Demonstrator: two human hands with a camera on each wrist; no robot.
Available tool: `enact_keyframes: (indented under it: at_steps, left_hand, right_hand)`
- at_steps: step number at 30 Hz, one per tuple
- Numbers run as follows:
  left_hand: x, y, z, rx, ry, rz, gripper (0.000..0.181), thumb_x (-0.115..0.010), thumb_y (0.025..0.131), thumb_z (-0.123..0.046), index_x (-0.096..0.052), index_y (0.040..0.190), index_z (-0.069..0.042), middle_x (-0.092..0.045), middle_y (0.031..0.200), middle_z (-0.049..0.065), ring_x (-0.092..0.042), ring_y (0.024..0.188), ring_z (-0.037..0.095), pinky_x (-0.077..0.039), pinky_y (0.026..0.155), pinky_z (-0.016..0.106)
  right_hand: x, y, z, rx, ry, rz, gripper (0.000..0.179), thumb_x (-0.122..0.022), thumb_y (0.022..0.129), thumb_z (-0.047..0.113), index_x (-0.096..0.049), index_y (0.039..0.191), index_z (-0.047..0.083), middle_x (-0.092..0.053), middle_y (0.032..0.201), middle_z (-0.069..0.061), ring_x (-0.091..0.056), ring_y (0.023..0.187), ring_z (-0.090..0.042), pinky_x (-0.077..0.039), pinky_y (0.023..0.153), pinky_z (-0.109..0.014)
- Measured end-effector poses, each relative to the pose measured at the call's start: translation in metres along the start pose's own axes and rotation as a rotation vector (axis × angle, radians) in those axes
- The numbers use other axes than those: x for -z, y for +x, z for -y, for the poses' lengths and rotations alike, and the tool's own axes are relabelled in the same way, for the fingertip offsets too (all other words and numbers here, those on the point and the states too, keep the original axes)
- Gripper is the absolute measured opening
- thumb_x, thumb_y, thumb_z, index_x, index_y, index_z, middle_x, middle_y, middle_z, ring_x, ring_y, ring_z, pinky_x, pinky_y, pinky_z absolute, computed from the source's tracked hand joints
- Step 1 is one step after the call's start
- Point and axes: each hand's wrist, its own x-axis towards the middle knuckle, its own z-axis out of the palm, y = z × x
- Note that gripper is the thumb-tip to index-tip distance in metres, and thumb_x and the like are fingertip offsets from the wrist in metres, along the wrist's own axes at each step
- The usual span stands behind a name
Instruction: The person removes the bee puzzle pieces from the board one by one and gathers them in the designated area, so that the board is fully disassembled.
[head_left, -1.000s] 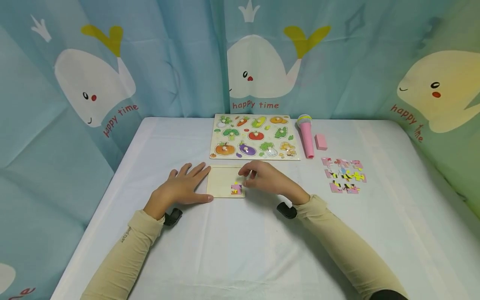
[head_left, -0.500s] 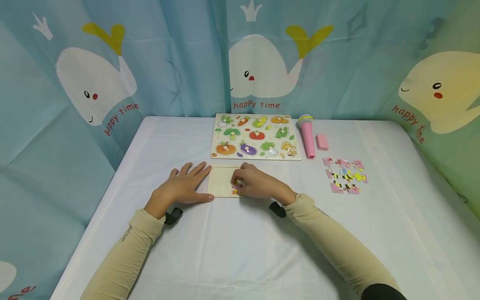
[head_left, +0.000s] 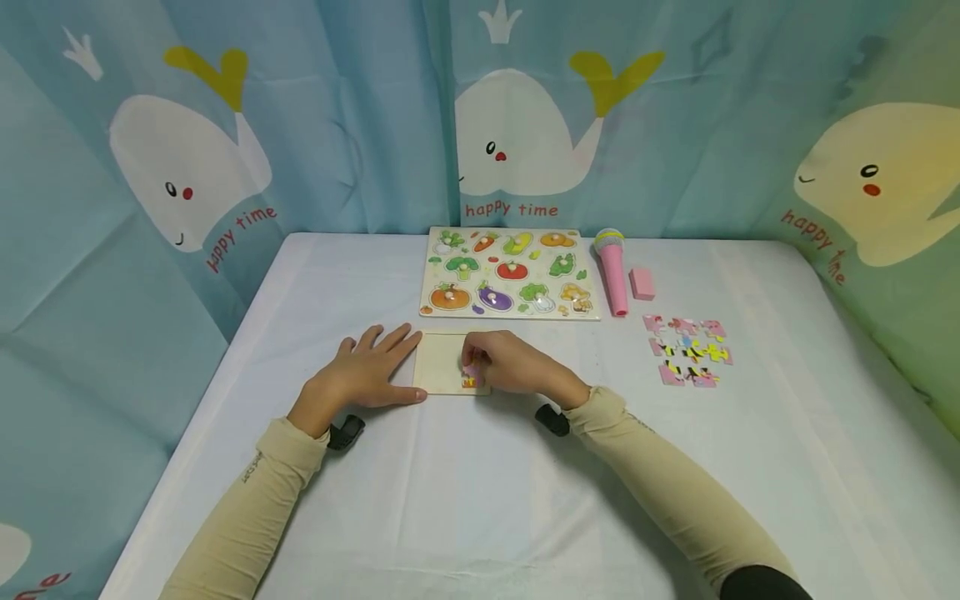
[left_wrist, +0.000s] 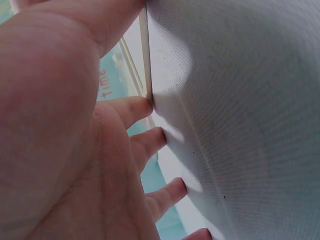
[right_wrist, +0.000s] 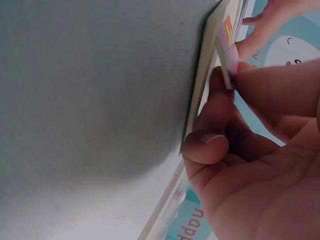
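A small pale wooden puzzle board [head_left: 438,367] lies on the table. Against its left edge rest the thumb and index finger of my left hand [head_left: 363,375], whose fingers are spread. Over the board's right side, my right hand [head_left: 517,362] pinches a pink and yellow jigsaw piece [head_left: 469,380] near the lower right corner. The right wrist view shows that jigsaw piece [right_wrist: 230,57] tilted up from the board [right_wrist: 201,80], between thumb and fingers. In the left wrist view the left fingertips [left_wrist: 155,135] touch the white cloth next to the board's edge.
Several loose jigsaw pieces [head_left: 693,352] lie in rows at the right. Behind the board is a vegetable peg puzzle [head_left: 480,282]. A pink toy microphone [head_left: 615,279] and a pink block [head_left: 642,284] lie beside it. A whale-print curtain [head_left: 390,117] surrounds the table.
My right hand has moved left from beside the jigsaw piece and now pinches it. The piece, flat in the corner before, is tilted up. My left hand has stayed in place.
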Motion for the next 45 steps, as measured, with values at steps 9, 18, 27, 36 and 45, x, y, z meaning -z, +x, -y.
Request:
enact_keyframes:
  at_steps: [9, 18, 27, 36, 45]
  left_hand:
    - [-0.001, 0.001, -0.001, 0.008, 0.002, 0.004, 0.101, -0.067, 0.098, -0.065, -0.021, 0.173, -0.014, -0.016, 0.178, 0.012, -0.013, 0.16, 0.048, -0.019, 0.118, 0.073]
    - [-0.001, 0.0, 0.001, 0.002, -0.006, 0.003, 0.1, -0.066, 0.099, -0.064, -0.02, 0.173, -0.014, -0.014, 0.178, 0.013, -0.012, 0.16, 0.049, -0.017, 0.118, 0.074]
    - [-0.002, 0.001, 0.001, 0.003, -0.014, 0.006, 0.1, -0.066, 0.099, -0.063, -0.02, 0.173, -0.014, -0.014, 0.178, 0.013, -0.011, 0.16, 0.049, -0.017, 0.118, 0.075]
    - [-0.003, 0.002, 0.001, 0.002, -0.007, 0.01, 0.1, -0.065, 0.1, -0.064, -0.02, 0.173, -0.014, -0.015, 0.178, 0.014, -0.012, 0.159, 0.05, -0.016, 0.118, 0.076]
    - [-0.003, 0.001, 0.002, -0.004, -0.012, 0.002, 0.1, -0.065, 0.099, -0.064, -0.02, 0.173, -0.014, -0.015, 0.178, 0.014, -0.012, 0.159, 0.05, -0.017, 0.117, 0.076]
  right_hand:
    - [0.003, -0.011, -0.003, -0.029, 0.028, -0.085, 0.015, -0.058, 0.099, -0.01, -0.067, 0.102, 0.001, -0.063, 0.09, -0.004, -0.054, 0.081, -0.016, -0.048, 0.075, -0.032]
    - [0.019, -0.03, -0.01, -0.075, 0.074, -0.13, 0.011, -0.06, 0.1, -0.008, -0.067, 0.101, 0.001, -0.067, 0.092, -0.005, -0.059, 0.084, -0.018, -0.051, 0.076, -0.034]
    - [0.03, -0.053, -0.022, -0.12, 0.076, -0.173, 0.012, -0.06, 0.099, -0.008, -0.068, 0.099, 0.002, -0.067, 0.091, -0.005, -0.059, 0.085, -0.02, -0.05, 0.077, -0.036]
    - [0.04, -0.075, -0.035, -0.163, 0.068, -0.229, 0.012, -0.062, 0.1, -0.007, -0.069, 0.099, 0.003, -0.066, 0.092, -0.005, -0.058, 0.086, -0.022, -0.049, 0.077, -0.035]
    - [0.049, -0.096, -0.045, -0.212, 0.068, -0.269, 0.01, -0.063, 0.101, -0.005, -0.069, 0.1, 0.003, -0.066, 0.093, -0.007, -0.058, 0.087, -0.023, -0.048, 0.076, -0.033]
